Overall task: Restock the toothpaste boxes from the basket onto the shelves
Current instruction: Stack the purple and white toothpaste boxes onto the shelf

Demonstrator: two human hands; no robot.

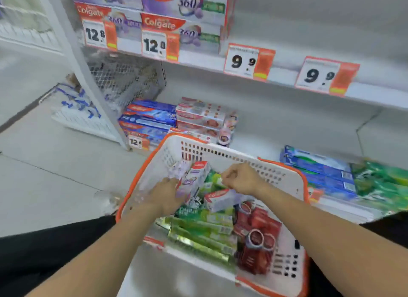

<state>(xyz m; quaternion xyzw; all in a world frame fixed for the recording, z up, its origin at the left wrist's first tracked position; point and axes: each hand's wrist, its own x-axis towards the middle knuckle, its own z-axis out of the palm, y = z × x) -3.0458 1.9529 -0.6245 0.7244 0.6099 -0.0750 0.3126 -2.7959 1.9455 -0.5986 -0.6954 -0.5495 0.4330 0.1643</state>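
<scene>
Toothpaste boxes, green, red and white-purple, lie piled inside the white basket with orange rim, which sits in front of the lower shelf. Left hand grips a white-purple Colgate box tilted upright at the basket's far left, while the right hand hovers above the pile with fingers curled; whether it pinches anything cannot be told. Stocked Colgate 360 boxes occupy the upper shelf behind 12.8 price tags; blue boxes stand on the lower shelf.
</scene>
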